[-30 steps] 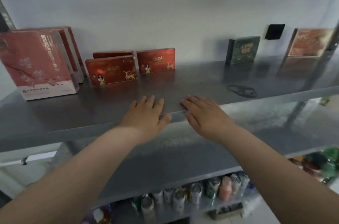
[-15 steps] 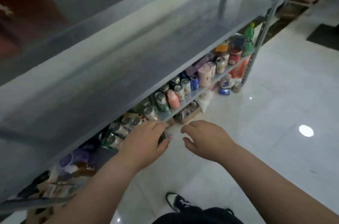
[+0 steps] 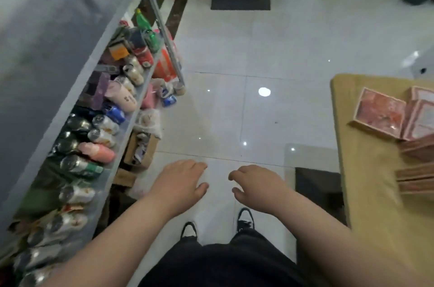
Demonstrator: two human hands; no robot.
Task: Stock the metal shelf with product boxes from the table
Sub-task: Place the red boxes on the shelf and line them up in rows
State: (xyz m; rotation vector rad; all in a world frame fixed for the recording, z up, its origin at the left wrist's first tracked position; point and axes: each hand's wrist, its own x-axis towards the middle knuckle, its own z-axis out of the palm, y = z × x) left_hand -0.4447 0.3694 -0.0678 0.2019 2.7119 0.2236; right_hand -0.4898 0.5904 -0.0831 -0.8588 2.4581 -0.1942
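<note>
Both hands are empty. My left hand and my right hand hang palms down over the glossy white tiled floor, fingers loosely curled around nothing. The flat pink-red cardboard product boxes lie to the right of my right hand, well apart from it, on the tan cloth-covered counter. The grey metal shelf stands to the left of my left hand.

Probable faults from this position:

1. The boxes appear to overlap in an uneven heap. Pulling one out with a single hand is likely to drag its neighbours across the cloth and off the counter.
2. The packed drink cans and bottles on the lower tier sit near my left hand. A wide swing with a box could knock them over.
3. The open brown cardboard carton on the floor lies ahead and left of my left hand. Stepping towards the shelf with my view blocked by a box risks a trip.
</note>
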